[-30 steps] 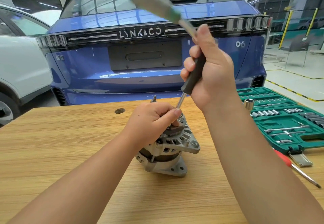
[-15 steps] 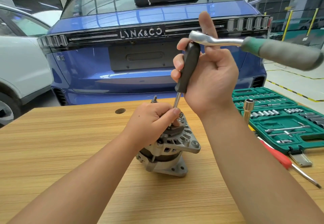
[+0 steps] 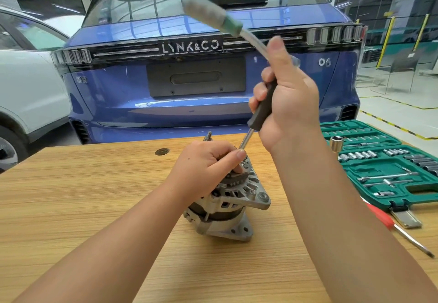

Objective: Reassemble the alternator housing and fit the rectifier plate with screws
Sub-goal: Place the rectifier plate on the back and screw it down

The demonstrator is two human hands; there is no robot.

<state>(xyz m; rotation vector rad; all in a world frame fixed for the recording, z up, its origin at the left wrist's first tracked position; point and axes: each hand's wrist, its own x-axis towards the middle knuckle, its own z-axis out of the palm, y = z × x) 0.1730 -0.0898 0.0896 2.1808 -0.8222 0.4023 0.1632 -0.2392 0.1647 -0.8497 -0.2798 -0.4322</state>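
The grey alternator (image 3: 227,208) stands on the wooden table (image 3: 94,208), its finned rear housing facing up. My left hand (image 3: 206,167) grips its top, fingers curled over the rear end, thumb near the tool's shaft. My right hand (image 3: 286,103) holds the black extension driver (image 3: 262,110), whose steel shaft runs down into the top of the alternator. A ratchet (image 3: 213,16) with a green and grey handle sits on the driver's upper end, blurred and pointing up and left. The screw and rectifier plate are hidden under my left hand.
An open green socket set case (image 3: 384,167) lies at the right. A red-handled screwdriver (image 3: 398,229) rests by its front edge. A loose socket (image 3: 336,142) stands near the case. A blue car (image 3: 201,77) is parked just behind the table, a white car (image 3: 28,94) at the left.
The ratchet handle swung from upper left round to the right and back to upper left. My right hand kept hold of the driver; my left hand stayed on the alternator.
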